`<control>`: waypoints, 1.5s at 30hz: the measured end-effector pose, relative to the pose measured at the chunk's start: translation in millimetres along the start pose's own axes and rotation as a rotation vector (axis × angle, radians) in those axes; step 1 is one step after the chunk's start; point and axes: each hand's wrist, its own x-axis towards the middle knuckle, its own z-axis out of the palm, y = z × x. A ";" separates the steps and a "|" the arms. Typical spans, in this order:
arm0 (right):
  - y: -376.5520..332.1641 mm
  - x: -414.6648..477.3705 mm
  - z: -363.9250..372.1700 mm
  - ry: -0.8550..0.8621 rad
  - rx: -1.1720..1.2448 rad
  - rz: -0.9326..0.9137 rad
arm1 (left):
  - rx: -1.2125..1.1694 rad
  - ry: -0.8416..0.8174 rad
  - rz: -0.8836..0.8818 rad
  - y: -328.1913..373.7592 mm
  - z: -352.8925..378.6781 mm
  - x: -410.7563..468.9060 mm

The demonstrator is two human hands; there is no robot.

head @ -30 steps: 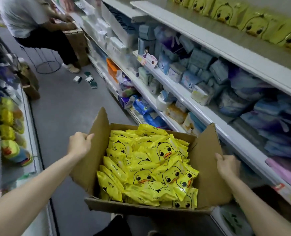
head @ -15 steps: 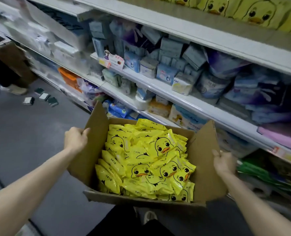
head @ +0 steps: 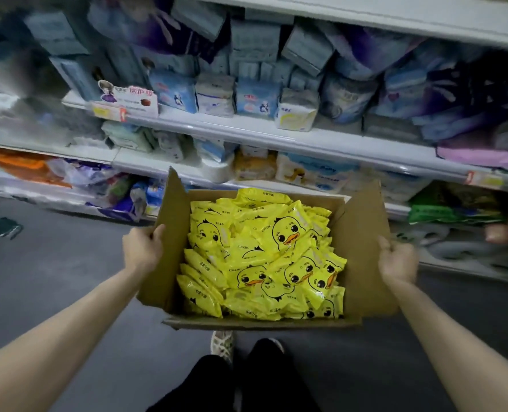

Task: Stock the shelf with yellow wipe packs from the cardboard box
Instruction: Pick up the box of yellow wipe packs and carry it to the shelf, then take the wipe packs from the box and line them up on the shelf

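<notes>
Packs (head: pixel 264 257) fill the box (head: pixel 363 248), yellow with duck faces, heaped to its rim. I grip the left flap with my left hand (head: pixel 142 253) and the right flap with my right hand (head: pixel 397 262), holding the box before the shelf (head: pixel 276 133) over the floor (head: pixel 53 278).

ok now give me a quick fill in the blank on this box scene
The packs in the box are coloured ____. Several packs show a cartoon ____. The left grip and right grip each hold a side ____ of the box.
Missing: yellow; duck; flap.
</notes>
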 end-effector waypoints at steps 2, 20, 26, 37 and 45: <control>-6.1 -10.9 3.9 0.023 0.016 0.008 | -0.005 -0.024 0.007 0.0 -2.0 14.9; 7.4 -13.5 50.4 0.103 -0.001 0.125 | -0.026 -0.128 -0.005 -10.6 35.5 57.9; -0.8 -6.4 51.3 0.123 0.036 0.135 | -0.023 -0.139 -0.002 -5.1 37.6 67.3; 7.0 -20.2 49.7 0.082 0.088 0.186 | -0.093 -0.155 -0.057 -10.6 38.3 55.8; 12.3 -30.1 52.6 -0.010 0.001 0.138 | -0.077 -0.218 -0.047 -24.3 38.8 47.5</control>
